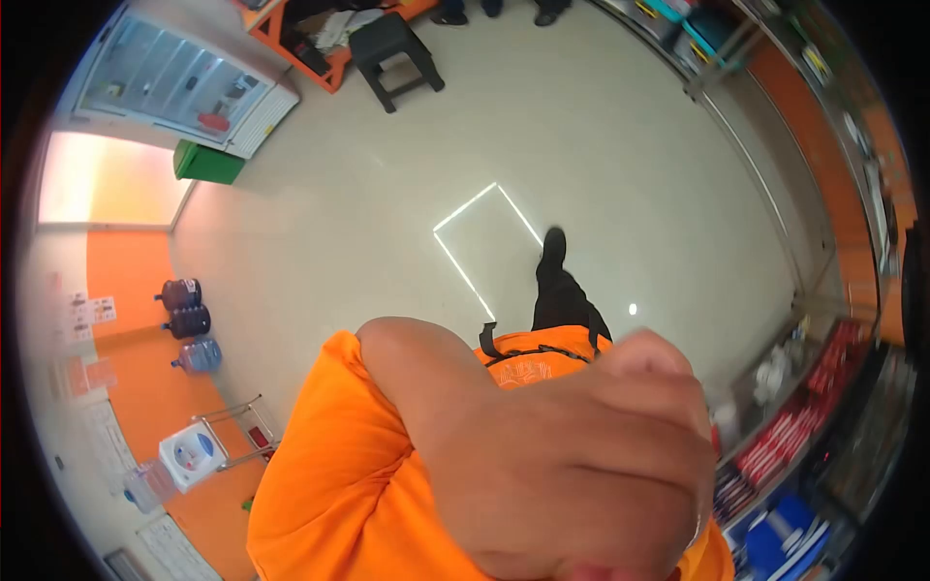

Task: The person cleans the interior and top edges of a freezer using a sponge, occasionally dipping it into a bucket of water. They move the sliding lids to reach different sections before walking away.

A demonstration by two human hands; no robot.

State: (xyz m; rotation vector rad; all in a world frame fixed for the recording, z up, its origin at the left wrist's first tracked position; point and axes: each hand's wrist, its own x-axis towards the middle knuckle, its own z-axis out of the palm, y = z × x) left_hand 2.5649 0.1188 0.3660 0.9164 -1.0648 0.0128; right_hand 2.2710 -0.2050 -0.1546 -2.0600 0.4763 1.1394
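My left hand [591, 455] fills the lower middle of the head view, very near the camera. From an orange sleeve [329, 465] on the left, the bare arm bends across my chest. The fingers are curled and pressed together; anything they hold is hidden. My right hand does not show. Behind the hand is an orange garment or bag with black straps [542, 349]. One leg in black trousers with a black shoe [553, 250] is on the floor beside white floor lines [460, 261].
A black stool [390, 44] and a glass-door fridge [174, 77] stand at the upper left, with a green bin [208, 163]. Water bottles [189, 321] line the left wall. Shelves with red packets [785, 436] run along the right. Other people's feet [547, 12] show at the top.
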